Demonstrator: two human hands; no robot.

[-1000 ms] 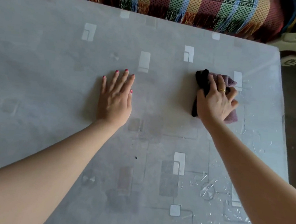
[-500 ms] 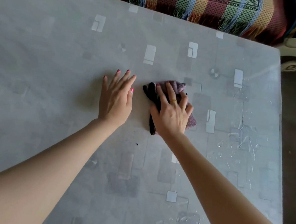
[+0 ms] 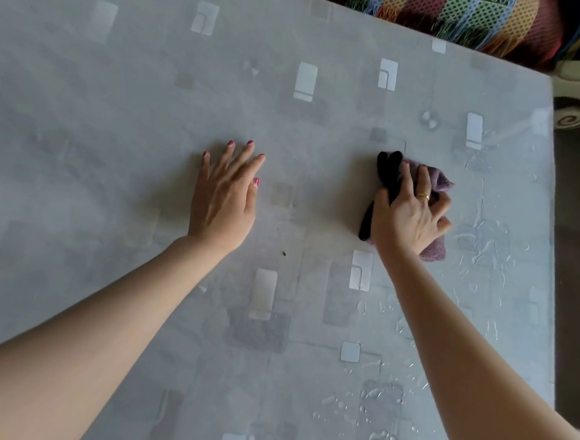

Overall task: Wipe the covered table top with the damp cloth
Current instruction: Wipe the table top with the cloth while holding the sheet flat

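Here the right hand [image 3: 410, 216] grips the cloth [image 3: 437, 182] (bunched); the left hand [image 3: 223, 199] lies spread flat on the table [image 3: 115, 139].

Single head view, steeply downward, close over table top [image 3: 115, 139], facing its far edge

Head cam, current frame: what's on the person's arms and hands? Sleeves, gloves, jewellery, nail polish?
No sleeves or gloves in view: both forearms are bare up to the frame edge. The left hand has pink-red polished nails. The right hand wears a gold ring on one finger; its nails are not clearly visible.
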